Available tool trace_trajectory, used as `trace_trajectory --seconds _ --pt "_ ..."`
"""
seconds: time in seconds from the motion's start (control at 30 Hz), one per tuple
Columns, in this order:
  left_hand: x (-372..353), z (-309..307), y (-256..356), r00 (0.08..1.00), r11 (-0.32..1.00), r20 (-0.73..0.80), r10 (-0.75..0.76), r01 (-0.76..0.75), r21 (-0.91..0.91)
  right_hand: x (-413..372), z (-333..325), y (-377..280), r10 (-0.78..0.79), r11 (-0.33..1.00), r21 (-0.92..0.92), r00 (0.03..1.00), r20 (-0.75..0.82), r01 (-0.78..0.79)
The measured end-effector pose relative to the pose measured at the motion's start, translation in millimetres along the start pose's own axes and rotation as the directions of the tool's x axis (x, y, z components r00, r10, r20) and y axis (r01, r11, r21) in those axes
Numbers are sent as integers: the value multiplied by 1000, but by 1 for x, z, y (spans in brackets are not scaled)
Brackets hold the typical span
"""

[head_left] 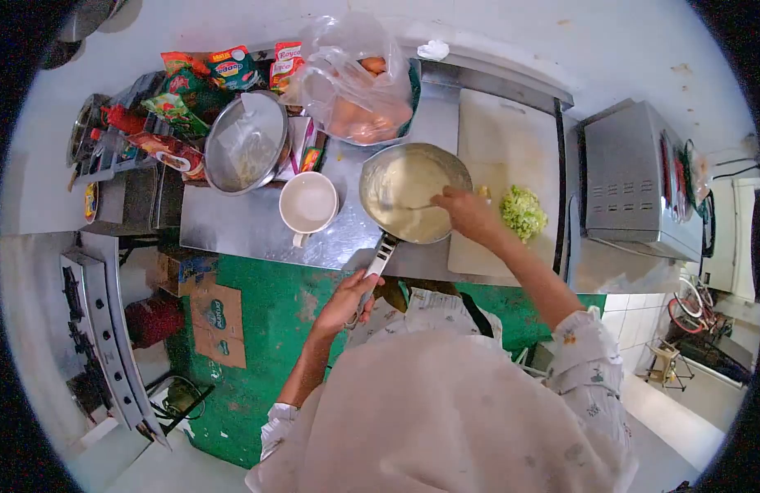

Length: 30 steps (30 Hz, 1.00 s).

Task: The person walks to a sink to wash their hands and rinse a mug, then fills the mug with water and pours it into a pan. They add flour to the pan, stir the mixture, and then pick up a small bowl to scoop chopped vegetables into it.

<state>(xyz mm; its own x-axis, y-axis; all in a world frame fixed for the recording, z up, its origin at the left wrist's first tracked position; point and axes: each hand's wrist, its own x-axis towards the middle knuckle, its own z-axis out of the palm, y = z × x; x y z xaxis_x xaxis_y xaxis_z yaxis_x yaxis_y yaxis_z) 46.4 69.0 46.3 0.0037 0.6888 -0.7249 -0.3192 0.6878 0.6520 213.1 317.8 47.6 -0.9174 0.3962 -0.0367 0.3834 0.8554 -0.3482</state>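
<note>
A person stands at a steel counter [232, 226], left hand [355, 294] clenched around the handle [382, 252] of a pan [370, 187] of pale batter [408, 185]. The pan sits on the counter's front edge between a white cup [308, 203] and a cutting board [511, 140]. The right hand [466, 209] reaches over the rim, fingers pinched on a thin utensil [403, 206] dipped in the batter. Chopped greens [523, 212] lie on the board just beside that hand; a bag [355, 78] sits behind the pan.
</note>
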Motion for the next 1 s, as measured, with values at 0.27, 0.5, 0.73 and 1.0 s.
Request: trace_trajectory --seconds 0.27,0.5,0.73,1.0 --pt "0 -4 6 998 997 5 -61 61 -42 -8 6 -1 211 977 15 975 -69 -210" --pt "2 -7 6 999 999 29 -43 43 -16 3 8 8 430 902 48 888 -166 -428" --pt "1 -10 11 996 997 33 -83 83 7 10 12 -1 313 949 81 946 -88 -306" --pt "8 -14 5 998 998 45 -37 35 48 1 14 0 62 998 -10 998 -27 -63"
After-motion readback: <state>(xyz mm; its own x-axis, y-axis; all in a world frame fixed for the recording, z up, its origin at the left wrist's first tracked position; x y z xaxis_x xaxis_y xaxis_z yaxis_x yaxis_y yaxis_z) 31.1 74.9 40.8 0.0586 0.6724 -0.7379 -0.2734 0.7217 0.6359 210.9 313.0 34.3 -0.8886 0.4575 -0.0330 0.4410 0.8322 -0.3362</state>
